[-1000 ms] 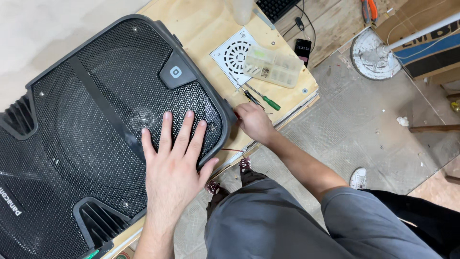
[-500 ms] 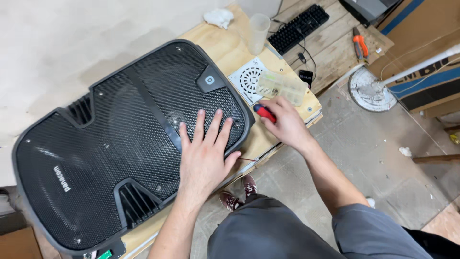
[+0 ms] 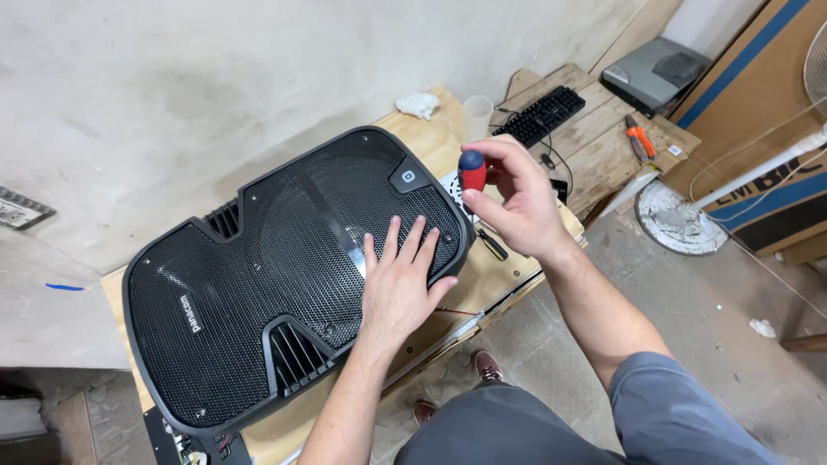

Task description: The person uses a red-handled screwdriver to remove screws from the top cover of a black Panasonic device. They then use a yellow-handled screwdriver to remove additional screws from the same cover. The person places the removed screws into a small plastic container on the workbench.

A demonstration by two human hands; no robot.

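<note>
The screwdriver (image 3: pixel 472 171), red-handled with a blue cap, is now lifted off the bench (image 3: pixel 508 275) in the right hand (image 3: pixel 517 202), upper centre of frame. The left hand (image 3: pixel 398 284) stays flat, fingers spread, on the black speaker (image 3: pixel 258 267) grille.

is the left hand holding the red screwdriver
No, the left hand lies flat on the speaker grille; the right hand holds the screwdriver.

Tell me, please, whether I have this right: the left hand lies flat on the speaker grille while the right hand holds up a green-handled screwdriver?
Not quite. The head view shows the screwdriver in the right hand has a red handle with a blue cap. The left hand does lie flat on the speaker grille.
</note>
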